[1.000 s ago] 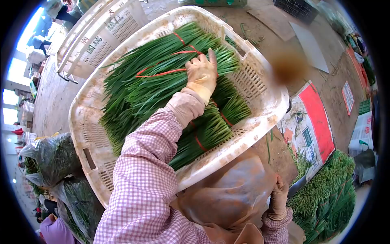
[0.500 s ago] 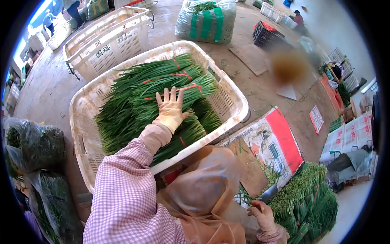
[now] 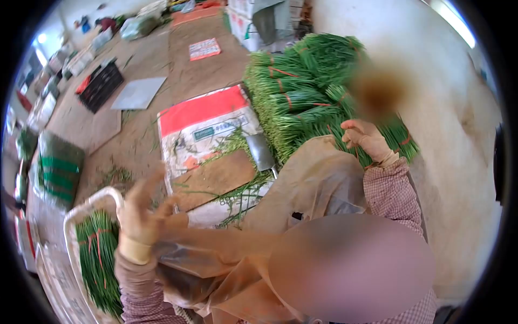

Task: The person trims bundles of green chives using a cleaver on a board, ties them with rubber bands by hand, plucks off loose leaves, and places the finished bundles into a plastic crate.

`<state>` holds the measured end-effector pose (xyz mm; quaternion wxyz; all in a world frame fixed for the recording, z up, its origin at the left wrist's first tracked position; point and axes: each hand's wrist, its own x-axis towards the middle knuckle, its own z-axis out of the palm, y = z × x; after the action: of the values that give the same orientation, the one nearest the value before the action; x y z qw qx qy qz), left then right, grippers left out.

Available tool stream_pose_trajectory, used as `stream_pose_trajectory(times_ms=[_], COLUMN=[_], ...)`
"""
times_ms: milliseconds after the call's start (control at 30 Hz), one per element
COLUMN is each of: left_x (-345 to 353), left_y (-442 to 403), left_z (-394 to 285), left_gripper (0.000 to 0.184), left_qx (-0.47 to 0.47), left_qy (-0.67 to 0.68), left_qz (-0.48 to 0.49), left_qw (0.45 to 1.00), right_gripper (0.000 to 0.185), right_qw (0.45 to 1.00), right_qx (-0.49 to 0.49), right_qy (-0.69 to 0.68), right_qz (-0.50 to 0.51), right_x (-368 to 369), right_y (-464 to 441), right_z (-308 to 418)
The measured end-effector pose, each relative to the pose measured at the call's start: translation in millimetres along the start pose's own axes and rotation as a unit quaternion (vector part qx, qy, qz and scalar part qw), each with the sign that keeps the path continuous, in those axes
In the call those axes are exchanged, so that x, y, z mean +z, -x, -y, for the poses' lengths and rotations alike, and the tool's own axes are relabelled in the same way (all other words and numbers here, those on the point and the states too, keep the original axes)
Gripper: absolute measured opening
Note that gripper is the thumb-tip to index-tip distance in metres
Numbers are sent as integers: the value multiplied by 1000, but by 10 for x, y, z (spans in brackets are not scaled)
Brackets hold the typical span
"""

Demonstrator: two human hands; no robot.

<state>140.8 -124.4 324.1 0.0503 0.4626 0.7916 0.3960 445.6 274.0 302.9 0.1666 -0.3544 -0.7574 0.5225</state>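
Note:
My left hand [image 3: 141,216], in a pale glove and smeared by motion, is raised beside the white crate [image 3: 120,201]; its fingers look apart with nothing in them. In that crate lie green leafy bundles [image 3: 100,259] that look like garlic chives, bound with red ties. At the right, my right hand [image 3: 372,143] hovers over or touches a stacked pile of the same bundles [image 3: 302,97]. Its fingers are loosely bent, and no held thing shows. A wide-bladed cleaver [image 3: 260,153] lies between the pile and a brown board [image 3: 216,178].
Under the board spreads a red and white sack [image 3: 208,119] strewn with cut trimmings. My apron-covered knees [image 3: 313,173] are close to the pile. A black crate [image 3: 100,86], a flat pale sheet [image 3: 139,93] and a green-taped bag [image 3: 58,170] stand farther off. A wall [image 3: 453,178] rises at the right.
The view has swung right. My left hand has lifted off the bundles in the crate. My right hand has moved from beside the cleaver to the stacked pile.

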Motion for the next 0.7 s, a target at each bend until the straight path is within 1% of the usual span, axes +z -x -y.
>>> stream_pose_trajectory(times_ms=[33, 67, 133, 167, 200, 267, 333, 400, 467, 500, 567, 600, 633, 700], left_x=[232, 426, 872, 1071, 1287, 2014, 2072, 2073, 2048, 2031, 2043, 2101, 2143, 2219], left_y=[-85, -144, -179, -171, -132, 81, 254, 361, 264, 184, 56, 7, -32, -117], left_z=[-34, -28, -194, -188, -117, 434, 377, 377, 377, 358, 359, 448, 514, 614], left_gripper=[54, 53, 50, 49, 48, 49, 48, 46, 47, 47, 50, 52, 52, 55], left_qx=[45, 88, 110, 112, 113, 119, 113, 5, -8, -6, -37, -31, -31, -25], left_qy=[4, 11, -28, -36, -46, -187, -184, -191, -211, -215, -141, -139, -139, -160], left_qz=[47, 90, 171, 207, 245, 379, 451, 570, 630, 627, 536, 514, 514, 492], left_qw=[998, 992, 979, 971, 962, 898, 866, 799, 747, 749, 832, 846, 846, 856], right_gripper=[24, 24, 25, 23, 23, 23, 21, 18, 15, 15, 15, 14, 14, 12], right_qw=[998, 996, 990, 991, 988, 983, 978, 973, 968, 967, 967, 963, 963, 939], right_qx=[44, 61, 86, 104, 117, 131, 101, 106, 100, 95, 119, 108, 108, 100], right_qy=[-41, -49, -79, -44, -66, -97, -130, -140, -153, -156, -121, -159, -159, -232], right_qz=[-25, -48, -82, -70, -74, -83, -131, -150, -174, -175, -188, -191, -191, -234], right_x=[-151, -221, -353, -341, -326, -327, -377, -449, -547, -591, -652, -655, -728, -864], right_y=[43, 91, 125, 160, 154, 28, -219, -481, -811, -984, -1323, -1454, -1640, -2070], right_z=[-220, -414, -1055, -1154, -1271, -1480, -1620, -1591, -1669, -1690, -1664, -1592, -1627, -1747])
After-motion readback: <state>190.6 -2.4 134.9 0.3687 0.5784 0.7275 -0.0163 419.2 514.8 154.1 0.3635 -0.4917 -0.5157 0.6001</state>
